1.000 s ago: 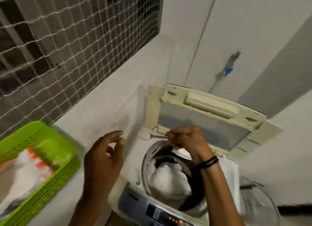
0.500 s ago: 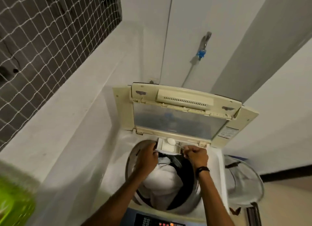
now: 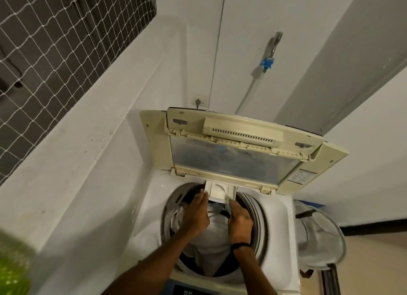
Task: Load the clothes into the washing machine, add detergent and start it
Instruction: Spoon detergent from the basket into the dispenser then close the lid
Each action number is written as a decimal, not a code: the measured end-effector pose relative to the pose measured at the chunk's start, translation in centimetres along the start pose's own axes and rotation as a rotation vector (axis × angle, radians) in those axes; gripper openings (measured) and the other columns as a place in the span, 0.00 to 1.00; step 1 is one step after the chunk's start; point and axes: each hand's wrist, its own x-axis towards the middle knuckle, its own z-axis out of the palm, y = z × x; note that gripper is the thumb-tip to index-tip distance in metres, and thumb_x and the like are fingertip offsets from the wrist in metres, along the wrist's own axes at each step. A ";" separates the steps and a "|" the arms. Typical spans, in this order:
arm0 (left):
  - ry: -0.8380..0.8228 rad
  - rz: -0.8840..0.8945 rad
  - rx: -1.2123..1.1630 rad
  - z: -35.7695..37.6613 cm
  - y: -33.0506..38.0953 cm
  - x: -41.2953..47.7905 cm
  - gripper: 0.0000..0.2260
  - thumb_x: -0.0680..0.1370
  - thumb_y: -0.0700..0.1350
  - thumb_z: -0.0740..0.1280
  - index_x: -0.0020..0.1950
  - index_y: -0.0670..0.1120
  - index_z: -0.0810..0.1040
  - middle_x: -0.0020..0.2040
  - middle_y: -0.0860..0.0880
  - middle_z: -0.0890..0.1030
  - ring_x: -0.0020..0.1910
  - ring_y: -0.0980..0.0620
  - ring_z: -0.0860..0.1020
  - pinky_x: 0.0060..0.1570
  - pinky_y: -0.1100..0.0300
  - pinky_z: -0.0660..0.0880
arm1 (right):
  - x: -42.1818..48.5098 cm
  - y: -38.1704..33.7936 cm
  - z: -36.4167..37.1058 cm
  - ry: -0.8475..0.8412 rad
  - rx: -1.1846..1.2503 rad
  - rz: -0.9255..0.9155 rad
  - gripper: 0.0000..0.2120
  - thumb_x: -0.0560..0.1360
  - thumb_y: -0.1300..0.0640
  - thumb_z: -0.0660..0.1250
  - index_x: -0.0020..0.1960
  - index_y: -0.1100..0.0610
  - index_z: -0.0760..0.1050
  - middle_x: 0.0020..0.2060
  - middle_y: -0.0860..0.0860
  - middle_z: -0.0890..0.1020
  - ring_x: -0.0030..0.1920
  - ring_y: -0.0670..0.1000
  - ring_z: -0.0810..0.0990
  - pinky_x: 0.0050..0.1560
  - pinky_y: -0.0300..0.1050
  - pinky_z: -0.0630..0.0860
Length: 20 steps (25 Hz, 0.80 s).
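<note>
A white top-loading washing machine (image 3: 152, 206) stands below me with its cream lid (image 3: 242, 160) folded up at the back. White clothes (image 3: 211, 239) fill the drum, with some dark fabric around them. A small white detergent drawer (image 3: 220, 191) sticks out over the drum's far rim. My left hand (image 3: 197, 213) touches the drawer's left front corner with straight fingers. My right hand (image 3: 240, 220), a black band on its wrist, touches the right front corner. The control panel (image 3: 182, 291) shows at the bottom edge.
A blurred green basket (image 3: 13, 268) sits on the white ledge at the lower left. A grey mesh hamper (image 3: 317, 233) stands right of the machine. On the wall behind are a tap with a blue valve (image 3: 267, 62) and a socket (image 3: 200, 101). A netted window (image 3: 55, 41) is upper left.
My left hand came down from the air to the drawer, and my right hand dropped to its other corner. The white scoop seen in the drawer half a second ago no longer shows.
</note>
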 end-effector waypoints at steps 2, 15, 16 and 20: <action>0.004 0.019 0.006 -0.1 -0.1 -0.2 0.37 0.79 0.39 0.62 0.81 0.46 0.42 0.81 0.48 0.41 0.80 0.47 0.49 0.77 0.46 0.57 | -0.1 -0.2 -0.3 -0.010 0.023 0.056 0.22 0.71 0.72 0.67 0.62 0.58 0.79 0.54 0.55 0.84 0.54 0.55 0.82 0.59 0.41 0.74; 0.424 0.008 -0.467 -10.4 -0.2 -10.7 0.24 0.80 0.51 0.64 0.76 0.54 0.64 0.71 0.51 0.73 0.69 0.52 0.73 0.66 0.60 0.72 | -1.6 -6.4 -7.4 -0.117 1.194 0.609 0.10 0.74 0.67 0.70 0.55 0.65 0.81 0.44 0.56 0.87 0.49 0.56 0.85 0.55 0.49 0.80; 0.478 0.004 -0.535 -11.9 -0.5 -12.7 0.23 0.80 0.50 0.64 0.75 0.54 0.66 0.69 0.52 0.75 0.65 0.54 0.76 0.62 0.63 0.74 | -2.2 -8.0 -7.9 -0.172 1.215 0.576 0.10 0.74 0.68 0.68 0.56 0.66 0.80 0.46 0.58 0.86 0.51 0.55 0.85 0.53 0.45 0.81; 0.838 0.005 -0.694 -17.9 -2.0 -23.0 0.17 0.79 0.48 0.67 0.68 0.54 0.74 0.60 0.57 0.81 0.53 0.60 0.80 0.51 0.68 0.77 | -5.2 -15.9 -10.2 -0.572 1.121 0.364 0.11 0.76 0.57 0.68 0.57 0.60 0.81 0.52 0.56 0.85 0.52 0.52 0.85 0.46 0.39 0.82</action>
